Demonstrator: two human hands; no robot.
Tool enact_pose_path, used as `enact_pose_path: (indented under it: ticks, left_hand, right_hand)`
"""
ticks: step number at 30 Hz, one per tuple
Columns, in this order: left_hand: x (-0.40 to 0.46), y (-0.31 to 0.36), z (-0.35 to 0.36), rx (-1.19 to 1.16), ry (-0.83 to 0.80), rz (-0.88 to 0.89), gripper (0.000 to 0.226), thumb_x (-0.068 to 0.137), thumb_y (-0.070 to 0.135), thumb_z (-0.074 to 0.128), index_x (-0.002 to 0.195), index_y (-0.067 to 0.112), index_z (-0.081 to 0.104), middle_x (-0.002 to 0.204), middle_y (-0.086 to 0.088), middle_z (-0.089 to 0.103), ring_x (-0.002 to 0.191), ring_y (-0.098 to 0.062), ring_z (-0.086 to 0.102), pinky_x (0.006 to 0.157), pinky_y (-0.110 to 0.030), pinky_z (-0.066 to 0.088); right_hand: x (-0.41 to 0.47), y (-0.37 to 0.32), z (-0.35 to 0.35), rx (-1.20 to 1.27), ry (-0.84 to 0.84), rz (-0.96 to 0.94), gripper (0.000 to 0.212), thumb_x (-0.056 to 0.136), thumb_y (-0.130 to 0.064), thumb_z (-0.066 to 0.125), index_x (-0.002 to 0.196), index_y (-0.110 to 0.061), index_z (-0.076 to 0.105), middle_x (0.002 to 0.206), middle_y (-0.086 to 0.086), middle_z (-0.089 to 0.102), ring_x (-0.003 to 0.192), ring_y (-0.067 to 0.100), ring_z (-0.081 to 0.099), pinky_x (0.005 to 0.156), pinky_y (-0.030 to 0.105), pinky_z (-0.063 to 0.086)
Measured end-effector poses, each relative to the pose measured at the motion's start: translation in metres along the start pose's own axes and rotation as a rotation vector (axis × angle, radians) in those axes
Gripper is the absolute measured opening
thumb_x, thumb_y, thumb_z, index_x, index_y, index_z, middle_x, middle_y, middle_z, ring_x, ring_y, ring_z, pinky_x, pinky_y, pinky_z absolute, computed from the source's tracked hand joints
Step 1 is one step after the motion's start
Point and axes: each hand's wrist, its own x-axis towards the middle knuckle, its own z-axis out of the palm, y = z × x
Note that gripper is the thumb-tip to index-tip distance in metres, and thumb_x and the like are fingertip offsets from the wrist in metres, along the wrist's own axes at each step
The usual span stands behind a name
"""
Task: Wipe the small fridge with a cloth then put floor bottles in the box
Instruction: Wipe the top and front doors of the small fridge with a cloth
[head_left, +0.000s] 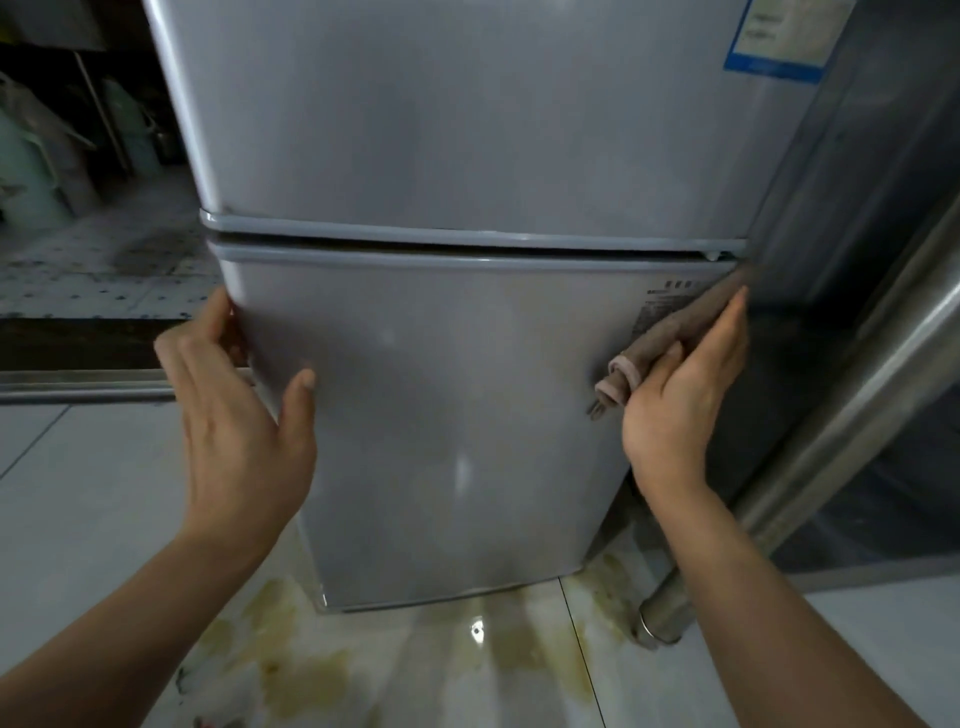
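I see the small silver two-door fridge (457, 322) standing on pale glossy floor tiles (78, 493) marked with yellowish stains (311, 670). My left hand (234, 415) is spread, fingers wrapped round the lower door's left edge and thumb lying on its front. My right hand (685, 395) presses a rolled brownish-pink cloth (670, 338) flat against the door's right edge, fingers straight and together. A blue-bordered label (779, 41) sits on the upper door; a steel post (810, 441) stands just right.
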Motion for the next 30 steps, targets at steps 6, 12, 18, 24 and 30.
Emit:
enact_pose_path:
  ticks: [6, 12, 18, 24, 30]
  left_hand:
    - [-0.001, 0.002, 0.002, -0.026, 0.027, -0.004, 0.066, 0.08, 0.001, 0.062, 0.137, 0.0, 0.029, 0.116, -0.005, 0.029, 0.105, -0.035, 0.042, 0.091, -0.033, 0.039]
    - [0.0, 0.005, 0.0, -0.048, 0.002, -0.068, 0.067, 0.081, 0.003, 0.064, 0.139, 0.004, 0.03, 0.12, -0.02, 0.037, 0.103, -0.033, 0.043, 0.089, -0.045, 0.045]
    - [0.0, 0.001, -0.003, -0.074, -0.012, -0.089, 0.069, 0.082, 0.009, 0.065, 0.141, 0.011, 0.029, 0.124, -0.016, 0.037, 0.104, -0.021, 0.044, 0.091, -0.046, 0.046]
    - [-0.013, -0.011, -0.006, 0.017, -0.084, -0.059, 0.068, 0.081, 0.003, 0.064, 0.14, 0.006, 0.031, 0.123, -0.017, 0.04, 0.105, -0.014, 0.04, 0.091, -0.021, 0.034]
    - [-0.033, -0.028, -0.004, 0.045, -0.17, -0.147, 0.055, 0.083, 0.007, 0.063, 0.132, 0.009, 0.037, 0.111, -0.012, 0.049, 0.097, -0.025, 0.051, 0.083, -0.045, 0.047]
  right_hand:
    - [-0.074, 0.047, 0.009, -0.066, -0.126, 0.183, 0.068, 0.092, 0.006, 0.043, 0.151, -0.006, 0.01, 0.152, 0.021, 0.02, 0.14, 0.033, 0.019, 0.113, 0.032, 0.017]
    - [-0.063, 0.011, 0.006, -0.012, 0.068, 0.084, 0.065, 0.079, 0.013, 0.053, 0.14, 0.007, 0.032, 0.141, 0.028, 0.03, 0.13, 0.042, 0.028, 0.113, 0.038, 0.015]
    - [-0.043, -0.025, 0.02, 0.001, 0.198, -0.34, 0.049, 0.086, -0.001, 0.057, 0.133, 0.004, 0.043, 0.132, 0.026, 0.037, 0.119, 0.019, 0.03, 0.109, 0.018, 0.016]
    - [-0.108, 0.039, 0.02, -0.26, -0.198, -0.809, 0.055, 0.073, 0.006, 0.066, 0.119, -0.016, 0.044, 0.121, 0.007, 0.034, 0.098, 0.031, 0.04, 0.087, 0.037, 0.042]
    - [-0.058, 0.0, 0.008, -0.113, -0.192, -0.884, 0.044, 0.087, 0.001, 0.062, 0.124, -0.018, 0.048, 0.123, 0.006, 0.038, 0.098, 0.031, 0.043, 0.092, 0.031, 0.038]
